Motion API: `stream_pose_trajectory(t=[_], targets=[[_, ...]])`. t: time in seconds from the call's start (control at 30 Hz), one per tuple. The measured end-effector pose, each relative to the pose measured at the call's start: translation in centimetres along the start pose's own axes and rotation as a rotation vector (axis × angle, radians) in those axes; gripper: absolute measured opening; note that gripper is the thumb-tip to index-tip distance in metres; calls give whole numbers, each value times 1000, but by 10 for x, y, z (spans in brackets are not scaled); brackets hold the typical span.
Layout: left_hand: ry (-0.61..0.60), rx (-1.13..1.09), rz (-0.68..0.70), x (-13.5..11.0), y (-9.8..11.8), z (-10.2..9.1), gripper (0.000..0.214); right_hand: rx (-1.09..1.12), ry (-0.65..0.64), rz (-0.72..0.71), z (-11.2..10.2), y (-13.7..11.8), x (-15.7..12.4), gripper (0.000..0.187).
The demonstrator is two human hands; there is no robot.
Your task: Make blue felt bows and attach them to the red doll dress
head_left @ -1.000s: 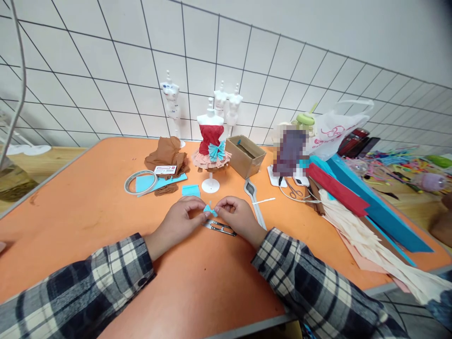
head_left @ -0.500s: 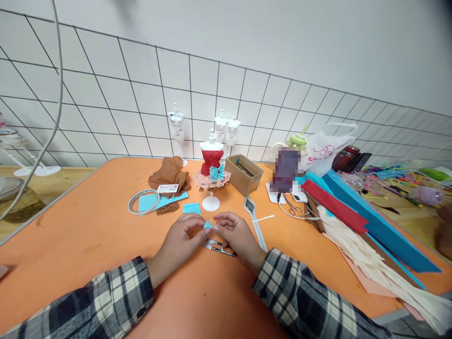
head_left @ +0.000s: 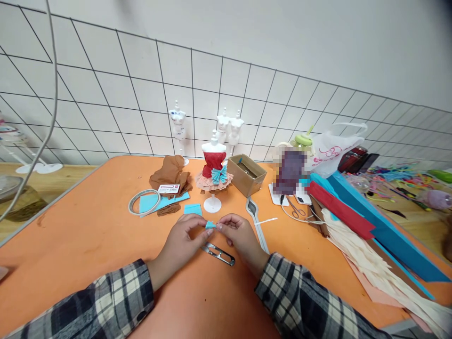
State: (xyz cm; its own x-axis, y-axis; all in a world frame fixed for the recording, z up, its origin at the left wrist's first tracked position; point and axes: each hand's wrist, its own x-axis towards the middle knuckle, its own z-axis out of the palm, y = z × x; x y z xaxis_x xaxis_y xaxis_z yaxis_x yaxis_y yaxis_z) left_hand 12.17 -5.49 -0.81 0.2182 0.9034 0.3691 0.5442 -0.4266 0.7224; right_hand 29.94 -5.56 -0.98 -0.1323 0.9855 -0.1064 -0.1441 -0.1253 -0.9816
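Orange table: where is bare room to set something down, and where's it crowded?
Bare: the left, bordered by tape roll, left hand and left sleeve; the front, between left sleeve, right sleeve and metal tool; a patch between right sleeve and cream strips. Crowded: the back, around dressed mannequin and cardboard box, and right, around the scissors.

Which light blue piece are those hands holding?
The small folded piece, pinched between left hand and right hand. The rectangle and larger sheet lie on the table; the bow sits on the dress form.
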Motion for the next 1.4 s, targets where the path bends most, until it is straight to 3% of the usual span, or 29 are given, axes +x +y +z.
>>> stream_pose_trajectory(t=[0.13, 0.27, 0.4, 0.57, 0.77, 0.93, 1.1, 1.4], targets=[[-9, -97, -124, 3, -7, 2, 21, -10, -5, -33, -1, 2, 1, 24], [-61, -93, -98, 3, -7, 0, 19, -212, 62, -153, -4, 3, 0, 38], [-115, -59, -14, 1, 1, -1, 17, -410, 26, -275, -7, 6, 0, 17], [-98, -56, -39, 0, 4, -1, 18, -278, 62, -145, -4, 4, -2, 16], [-51, -147, -160, 0, 1, -2, 23, -94, -42, -27, -1, -2, -5, 24], [-22, -175, -179, -1, 3, 0, 39, -80, -7, -31, -2, 2, -4, 21], [-164, -136, -97, 0, 2, 2, 26, -129, -14, -79, -2, 4, -4, 18], [-170, -147, -108, 1, -1, 2, 23, -312, -14, -188, -6, -1, -4, 12]])
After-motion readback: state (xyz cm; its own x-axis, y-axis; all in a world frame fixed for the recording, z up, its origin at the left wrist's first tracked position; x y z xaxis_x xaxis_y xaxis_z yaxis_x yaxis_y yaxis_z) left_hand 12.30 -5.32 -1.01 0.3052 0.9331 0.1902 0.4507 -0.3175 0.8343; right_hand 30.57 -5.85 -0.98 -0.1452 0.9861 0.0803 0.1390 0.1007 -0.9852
